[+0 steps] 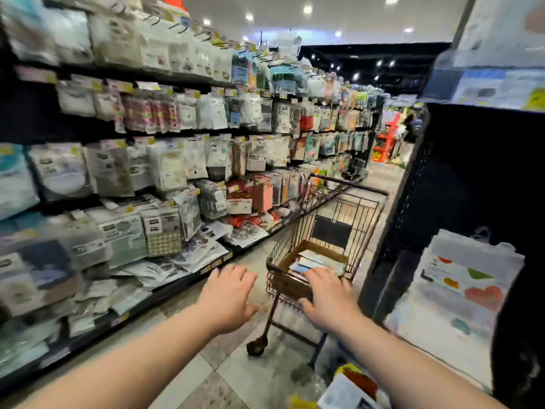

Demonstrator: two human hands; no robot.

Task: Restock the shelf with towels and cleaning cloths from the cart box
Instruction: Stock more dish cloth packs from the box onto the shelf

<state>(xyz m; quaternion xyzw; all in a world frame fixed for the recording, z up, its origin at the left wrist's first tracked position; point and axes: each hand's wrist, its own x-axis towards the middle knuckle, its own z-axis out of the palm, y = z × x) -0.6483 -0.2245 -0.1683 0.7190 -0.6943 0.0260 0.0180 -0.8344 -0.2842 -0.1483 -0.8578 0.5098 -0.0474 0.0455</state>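
Both hands are out in front with fingers spread and straight, holding nothing. The right hand [327, 299] is over the near end of the cardboard box [284, 283] that sits in the basket of the wire cart [339, 211]. Its fingertips reach above the flat packs [314, 261] inside, though whether they touch the packs cannot be told. The left hand [228, 296] hangs in the air just left of the cart's near corner, above the tiled floor [236, 370], between the cart and the bottom edge of the shelf [165, 290].

By count there are two hands, one cart and one box. The packs in the box are several, overlapping and blurred, so an exact number cannot be given. They look pale, with some blue. One cart wheel [256, 346] shows, low at the near left.

The shelf runs along the left side in several tiers — bagged cloths and towels hang in rows on pegs, and more bags lie loose on the lowest level. At the right stands a dark fixture [472, 172], with a white bag printed with coloured shapes [460, 287] against it. A yellow and red package [354, 379] lies at the lower edge, beside the right forearm.
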